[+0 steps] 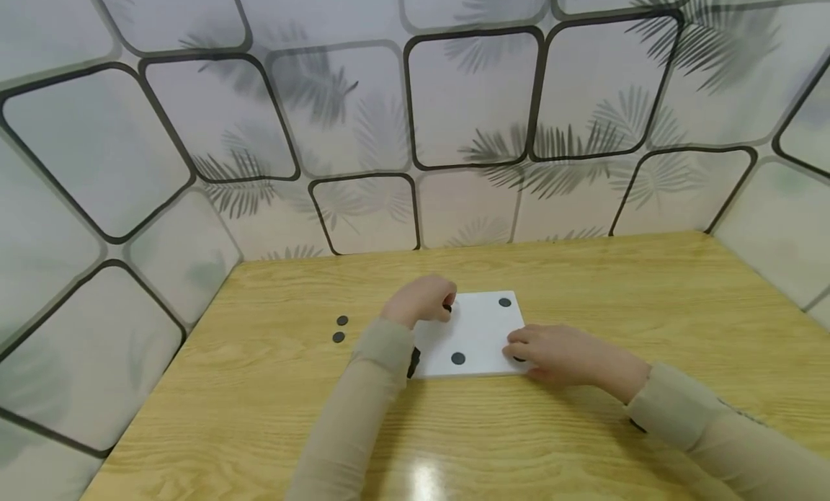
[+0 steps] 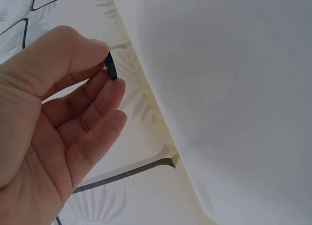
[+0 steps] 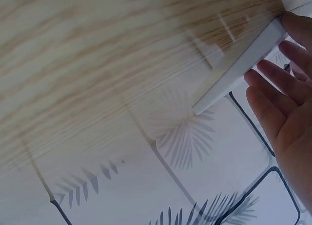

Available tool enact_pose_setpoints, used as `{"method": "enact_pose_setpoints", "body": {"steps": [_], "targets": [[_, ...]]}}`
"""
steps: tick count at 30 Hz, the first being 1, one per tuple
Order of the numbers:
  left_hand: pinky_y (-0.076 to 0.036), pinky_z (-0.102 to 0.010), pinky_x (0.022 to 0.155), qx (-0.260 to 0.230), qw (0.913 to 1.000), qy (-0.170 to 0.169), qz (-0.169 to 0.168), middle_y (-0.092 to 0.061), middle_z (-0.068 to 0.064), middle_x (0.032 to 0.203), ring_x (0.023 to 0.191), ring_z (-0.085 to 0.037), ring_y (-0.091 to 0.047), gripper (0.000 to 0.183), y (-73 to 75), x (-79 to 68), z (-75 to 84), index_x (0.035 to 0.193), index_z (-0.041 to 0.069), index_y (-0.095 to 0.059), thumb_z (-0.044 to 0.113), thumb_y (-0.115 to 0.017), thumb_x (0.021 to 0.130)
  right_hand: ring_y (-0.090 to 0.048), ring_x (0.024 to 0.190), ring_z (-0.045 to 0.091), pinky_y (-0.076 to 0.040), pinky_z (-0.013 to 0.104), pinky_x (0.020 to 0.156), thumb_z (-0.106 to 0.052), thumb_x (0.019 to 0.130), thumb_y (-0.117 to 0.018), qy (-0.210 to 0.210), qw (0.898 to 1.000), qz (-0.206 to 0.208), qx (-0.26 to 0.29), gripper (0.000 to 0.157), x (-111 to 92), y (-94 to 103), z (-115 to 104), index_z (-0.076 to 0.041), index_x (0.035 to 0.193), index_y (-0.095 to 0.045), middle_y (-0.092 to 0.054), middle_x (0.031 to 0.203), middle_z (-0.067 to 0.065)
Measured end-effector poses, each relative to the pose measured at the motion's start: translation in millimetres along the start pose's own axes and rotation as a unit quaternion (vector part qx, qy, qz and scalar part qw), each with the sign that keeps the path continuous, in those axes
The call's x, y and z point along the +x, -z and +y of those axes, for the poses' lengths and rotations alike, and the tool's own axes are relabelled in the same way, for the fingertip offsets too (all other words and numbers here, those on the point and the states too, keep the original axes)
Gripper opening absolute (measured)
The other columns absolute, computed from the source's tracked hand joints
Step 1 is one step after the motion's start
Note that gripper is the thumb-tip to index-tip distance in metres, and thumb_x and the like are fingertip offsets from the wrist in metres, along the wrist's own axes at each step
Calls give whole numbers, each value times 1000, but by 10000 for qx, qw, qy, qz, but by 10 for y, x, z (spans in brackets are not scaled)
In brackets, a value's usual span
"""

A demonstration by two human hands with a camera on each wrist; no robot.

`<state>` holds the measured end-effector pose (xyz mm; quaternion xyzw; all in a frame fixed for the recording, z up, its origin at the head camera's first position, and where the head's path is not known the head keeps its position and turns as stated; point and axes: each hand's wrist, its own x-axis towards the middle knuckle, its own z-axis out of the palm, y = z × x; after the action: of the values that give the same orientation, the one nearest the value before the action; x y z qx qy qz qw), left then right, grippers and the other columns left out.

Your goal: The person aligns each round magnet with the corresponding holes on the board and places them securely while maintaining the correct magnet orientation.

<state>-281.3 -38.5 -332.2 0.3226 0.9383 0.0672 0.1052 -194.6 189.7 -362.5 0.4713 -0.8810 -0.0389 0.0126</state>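
Observation:
A white rectangular board (image 1: 483, 331) lies flat on the table. Over its far left corner, my left hand (image 1: 424, 299) pinches a small black disc (image 2: 111, 66) on edge between thumb and fingertips. My right hand (image 1: 560, 353) is at the board's near right corner, its thumb against the board's edge (image 3: 243, 61) and its fingers loosely bent over the top, apart from one another. Partly hidden under those fingers is another black disc (image 1: 520, 359). Two more show on the board: a far right disc (image 1: 504, 302) and a near disc (image 1: 458, 358).
Left of the board, two loose black discs lie on the wooden table (image 1: 259, 400): a farther disc (image 1: 342, 320) and a nearer disc (image 1: 338, 337). A leaf-patterned wall covering (image 1: 467, 97) rises along the table's back and sides.

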Motion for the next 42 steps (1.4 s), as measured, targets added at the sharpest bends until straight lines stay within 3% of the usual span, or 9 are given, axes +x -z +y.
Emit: {"method": "enact_pose_setpoints", "body": {"steps": [5, 19, 33, 42], "targets": [[-36, -22, 56, 12, 10000, -9, -93, -49, 0, 73, 65, -12, -43, 6, 3, 93, 5, 80, 7, -56, 7, -62, 78, -54, 97, 22, -48, 35, 77, -17, 76, -69, 6, 10000, 12, -45, 32, 1, -2, -5, -9, 104, -58, -56, 107, 9], [-37, -24, 53, 44, 9988, 463, -178, -51, 1, 71, 63, -13, -44, 10, -71, 215, 18, 73, 12, -54, 8, -60, 80, -55, 92, 21, -48, 33, 73, -13, 74, -69, 99, 9997, 187, -111, 28, -14, 6, -4, -9, 99, -57, -56, 103, 8], [-38, -23, 53, 623, 9972, 369, -170, -53, 2, 69, 62, -12, -44, 16, -86, 251, 57, 70, 11, -58, 6, -55, 85, -55, 95, 21, -48, 34, 75, -13, 74, -70, 71, 9998, 128, -131, 30, -19, -16, 8, -9, 101, -57, -56, 106, 8], [-33, -23, 51, 853, 9959, 289, -83, -47, 1, 64, 59, -12, -38, 25, -102, 287, 64, 62, 13, -52, 2, -53, 85, -55, 96, 22, -48, 34, 75, -13, 74, -70, 61, 9999, 119, -102, 31, -23, -24, 10, -8, 103, -57, -56, 107, 10]]}}
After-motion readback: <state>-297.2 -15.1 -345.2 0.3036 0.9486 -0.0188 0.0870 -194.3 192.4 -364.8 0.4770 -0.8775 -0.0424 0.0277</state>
